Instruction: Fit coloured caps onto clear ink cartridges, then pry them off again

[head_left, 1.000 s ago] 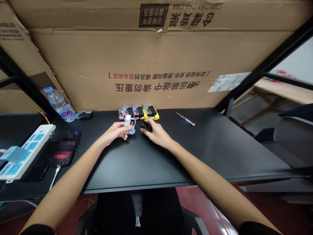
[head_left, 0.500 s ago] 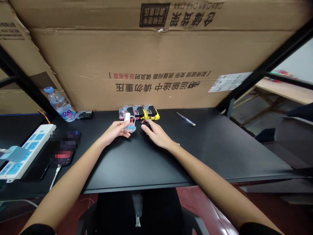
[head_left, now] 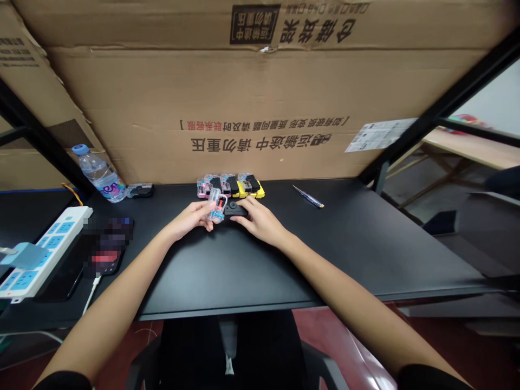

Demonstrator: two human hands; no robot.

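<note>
My left hand [head_left: 190, 219] is closed around a small clear plastic ink cartridge [head_left: 216, 207] with red and blue parts, held just above the black table [head_left: 325, 254]. Beside it, my right hand [head_left: 260, 219] pinches a small flat black part [head_left: 234, 209] that rests on the table right of the cartridge. Just behind both hands, a row of several ink cartridges [head_left: 231, 186], pink, black and yellow, stands against the cardboard.
A large cardboard box [head_left: 260, 97] walls off the back. A water bottle [head_left: 99, 173], a small dark cartridge [head_left: 140, 190], a white power strip [head_left: 38, 252] and a phone [head_left: 103, 252] lie at left. A small screwdriver [head_left: 309, 197] lies at right.
My right hand has closed its fingers on the black part next to the cartridge. My left hand has tilted the clear cartridge slightly.
</note>
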